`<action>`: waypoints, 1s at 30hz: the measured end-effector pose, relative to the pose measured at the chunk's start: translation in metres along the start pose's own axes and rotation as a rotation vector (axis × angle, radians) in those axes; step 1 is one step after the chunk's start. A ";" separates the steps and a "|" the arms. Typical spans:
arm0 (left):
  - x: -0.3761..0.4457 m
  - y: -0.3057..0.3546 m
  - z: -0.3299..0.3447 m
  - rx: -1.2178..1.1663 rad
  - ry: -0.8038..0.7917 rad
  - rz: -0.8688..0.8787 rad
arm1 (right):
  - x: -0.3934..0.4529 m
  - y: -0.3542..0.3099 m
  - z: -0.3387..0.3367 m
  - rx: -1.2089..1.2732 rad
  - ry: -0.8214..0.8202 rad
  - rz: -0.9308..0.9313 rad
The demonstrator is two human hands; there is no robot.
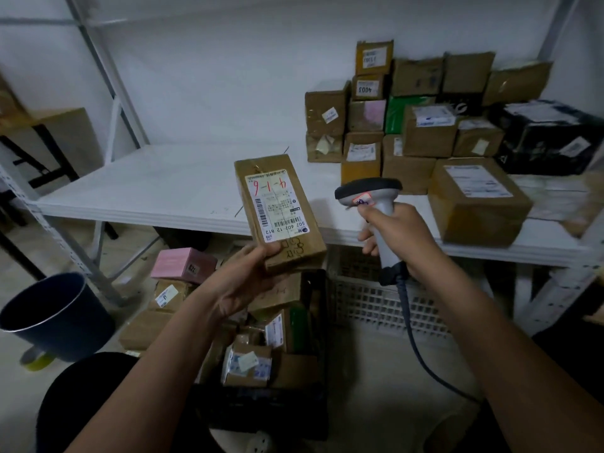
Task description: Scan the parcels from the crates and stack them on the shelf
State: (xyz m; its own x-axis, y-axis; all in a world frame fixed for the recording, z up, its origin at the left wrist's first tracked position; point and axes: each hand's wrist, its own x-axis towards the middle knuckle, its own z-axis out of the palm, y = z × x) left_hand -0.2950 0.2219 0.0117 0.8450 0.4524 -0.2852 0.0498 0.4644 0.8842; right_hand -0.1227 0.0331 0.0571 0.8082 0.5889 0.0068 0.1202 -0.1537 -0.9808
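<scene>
Parcel [279, 212] up in front of the shelf [163, 191], label facing the camera, gripped at its near end by the left hand [243, 282]. Scanner [376, 207] just beside it, handle clasped in the right hand [397, 237]. Crate [322, 322] of boxes below.

Parcel held up beside a scanner, in front of the shelf.

At frame centre the left hand [242, 282] grips a flat brown parcel [279, 212] by its lower end, label up, marked "4-1-6" in red. Just right of it, the right hand [397, 237] holds a grey corded scanner [371, 199]. Stacked parcels [421, 125] fill the white shelf [157, 188] at upper right; a black crate [313, 325] of parcels sits below.
</scene>
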 end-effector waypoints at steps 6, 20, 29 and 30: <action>0.050 0.015 0.043 0.100 0.007 0.089 | 0.012 -0.033 -0.038 -0.044 0.068 -0.030; 0.155 0.019 0.085 0.242 -0.019 0.152 | 0.043 -0.060 -0.065 -0.189 0.013 -0.025; 0.171 0.019 0.084 0.210 -0.044 0.118 | 0.055 -0.055 -0.062 -0.210 -0.012 -0.001; 0.171 0.019 0.084 0.210 -0.044 0.115 | 0.056 -0.054 -0.062 -0.211 -0.014 0.004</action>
State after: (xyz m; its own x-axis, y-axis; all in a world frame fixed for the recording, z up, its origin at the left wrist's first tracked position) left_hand -0.1047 0.2446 0.0106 0.8737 0.4574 -0.1656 0.0576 0.2407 0.9689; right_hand -0.0486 0.0253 0.1227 0.8009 0.5988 -0.0007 0.2367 -0.3178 -0.9182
